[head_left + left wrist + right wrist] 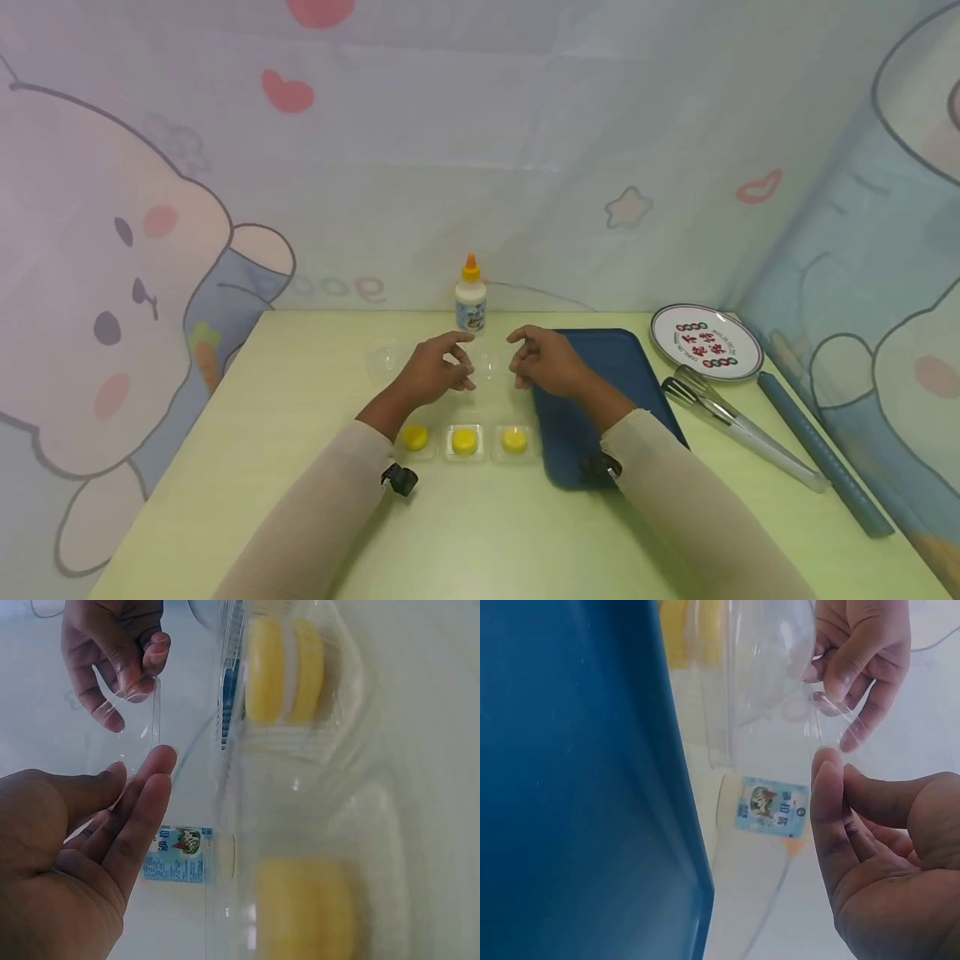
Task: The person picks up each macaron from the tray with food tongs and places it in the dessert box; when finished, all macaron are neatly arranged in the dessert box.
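A clear plastic lid (135,739) is held up between my two hands, one edge in each. In the left wrist view the thumb and fingertips of my left hand (438,367) pinch its near edge. On the opposite edge, my right hand (551,362) pinches it too, as the right wrist view shows. Below the hands, three yellow macarons sit in a row in clear plastic trays: a left macaron (414,437), a middle macaron (464,441) and a right macaron (514,439). White filling shows in one macaron (285,671) up close. My left wrist partly covers the left tray.
A squeeze bottle (471,296) with an orange tip stands behind the hands. Another clear lid (386,358) lies to the left. Under my right forearm is a blue tray (611,354). Farther right are a printed plate (706,342), metal tongs (742,427) and a long blue-grey bar (825,454).
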A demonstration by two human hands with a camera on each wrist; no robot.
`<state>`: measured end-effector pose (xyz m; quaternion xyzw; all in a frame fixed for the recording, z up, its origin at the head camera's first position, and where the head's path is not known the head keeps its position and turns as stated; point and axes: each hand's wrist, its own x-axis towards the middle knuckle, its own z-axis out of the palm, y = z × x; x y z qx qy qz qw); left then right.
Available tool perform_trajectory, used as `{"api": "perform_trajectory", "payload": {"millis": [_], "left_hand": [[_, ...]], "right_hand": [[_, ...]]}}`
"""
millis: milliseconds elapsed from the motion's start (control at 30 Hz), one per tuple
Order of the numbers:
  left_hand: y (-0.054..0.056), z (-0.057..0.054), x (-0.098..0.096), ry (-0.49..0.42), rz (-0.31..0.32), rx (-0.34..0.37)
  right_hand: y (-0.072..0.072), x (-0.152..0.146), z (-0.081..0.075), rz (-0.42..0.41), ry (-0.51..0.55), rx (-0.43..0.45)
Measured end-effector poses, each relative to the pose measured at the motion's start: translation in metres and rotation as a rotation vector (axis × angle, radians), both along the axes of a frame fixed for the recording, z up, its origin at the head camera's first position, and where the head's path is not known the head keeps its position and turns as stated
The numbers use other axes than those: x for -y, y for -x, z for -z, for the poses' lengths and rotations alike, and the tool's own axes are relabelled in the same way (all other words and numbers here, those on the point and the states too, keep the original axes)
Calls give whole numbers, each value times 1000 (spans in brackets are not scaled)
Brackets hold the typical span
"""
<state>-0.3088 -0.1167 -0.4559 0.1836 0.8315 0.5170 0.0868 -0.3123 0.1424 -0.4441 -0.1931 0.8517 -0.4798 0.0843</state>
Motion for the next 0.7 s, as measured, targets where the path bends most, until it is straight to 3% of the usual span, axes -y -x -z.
{"api": "perform_trajectory", "payload": {"millis": [167,367,700], "left_hand": [[-4,-1,5,-22,10,-29],[-17,-4,5,-63,7,-3],[-31,-4,6,0,55,-33]], "right_hand": [[-6,-1,-2,-51,-11,-19],[-13,-6,-4,-70,-10,-41],[-32,-9,-11,-84,-1,20]]}}
